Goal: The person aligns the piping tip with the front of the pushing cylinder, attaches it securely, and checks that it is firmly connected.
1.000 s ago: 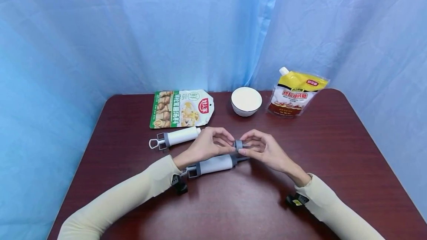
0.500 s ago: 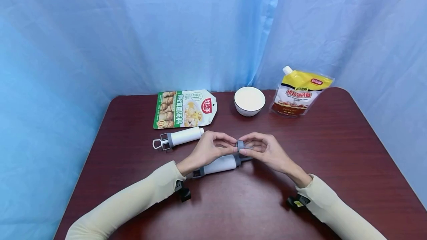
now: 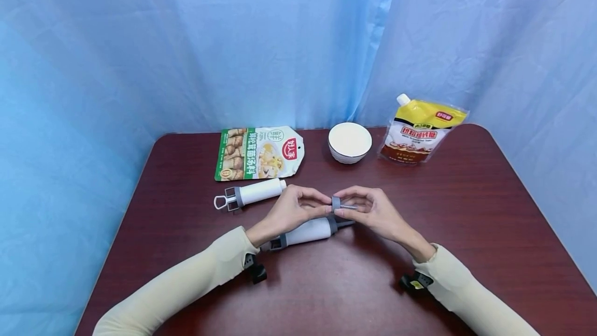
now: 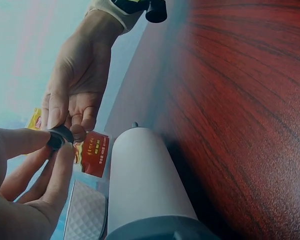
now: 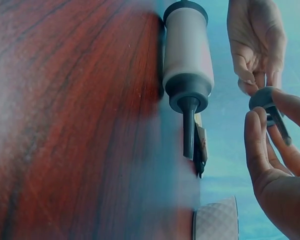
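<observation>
- The small gray cap point(image 3: 336, 204) is up off the table, between the two hands, with its thin spout pointing toward the right palm.
- The left hand point(image 3: 290, 207) pinches the cap's wide end with its fingertips, likely because it is too little for a whole fist.
- The right hand point(image 3: 368, 210) pinches it from the other side, so both hands seem to keep it steady (it is hard to tell if the cap is one piece or two).
- Just below the hands, the near white tube point(image 3: 308, 231) lies on its side, its gray spout pointing to the right; lying flat, it needs no holding.
- The far white tube point(image 3: 259, 191) lies past the left wrist, with a bare white tip and a pull loop at the other end.
- Farther back, the green packet point(image 3: 270, 153) lies flat, and the bowl point(image 3: 349, 159) sits upright, which keeps the white stuff inside.
- Beside the bowl, the yellow-topped pouch point(image 3: 422, 131) stands with its lid up, perhaps so nothing spills.
</observation>
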The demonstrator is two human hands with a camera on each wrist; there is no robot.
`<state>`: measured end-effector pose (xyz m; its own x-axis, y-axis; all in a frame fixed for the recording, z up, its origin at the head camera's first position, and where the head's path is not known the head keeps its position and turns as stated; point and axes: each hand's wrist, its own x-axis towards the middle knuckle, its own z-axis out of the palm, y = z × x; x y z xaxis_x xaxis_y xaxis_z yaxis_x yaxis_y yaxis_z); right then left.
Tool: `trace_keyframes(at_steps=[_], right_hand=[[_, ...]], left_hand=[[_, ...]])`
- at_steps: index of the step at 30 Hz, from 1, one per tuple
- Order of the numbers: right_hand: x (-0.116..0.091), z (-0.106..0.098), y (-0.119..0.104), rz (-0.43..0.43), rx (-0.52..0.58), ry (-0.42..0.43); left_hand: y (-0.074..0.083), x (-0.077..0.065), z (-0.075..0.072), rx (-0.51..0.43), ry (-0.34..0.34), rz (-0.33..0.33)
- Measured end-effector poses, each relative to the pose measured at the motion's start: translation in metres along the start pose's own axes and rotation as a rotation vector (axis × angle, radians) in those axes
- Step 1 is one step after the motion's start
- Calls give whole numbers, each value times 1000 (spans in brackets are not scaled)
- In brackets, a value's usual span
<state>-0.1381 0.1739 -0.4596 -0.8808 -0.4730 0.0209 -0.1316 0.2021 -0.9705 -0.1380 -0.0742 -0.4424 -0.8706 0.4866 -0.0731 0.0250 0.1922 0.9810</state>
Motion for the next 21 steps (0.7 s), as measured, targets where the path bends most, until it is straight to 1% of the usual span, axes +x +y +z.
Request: trace_keyframes(at_steps=[3, 9, 12, 16, 21], right_hand=[[-1, 0, 0, 8, -6, 0], [0, 0, 0, 13, -6, 2], [1, 0, 0, 8, -10, -3], [2, 0, -1, 3, -28, -2], [3, -1, -3, 5, -42, 0]], left_hand=[[0, -1, 0, 27, -23, 7], [1, -2, -1, 96, -65, 57], [1, -3, -2, 132, -78, 71], [0, -4, -3, 163, -77, 88], [0, -5, -6, 156, -60, 99]])
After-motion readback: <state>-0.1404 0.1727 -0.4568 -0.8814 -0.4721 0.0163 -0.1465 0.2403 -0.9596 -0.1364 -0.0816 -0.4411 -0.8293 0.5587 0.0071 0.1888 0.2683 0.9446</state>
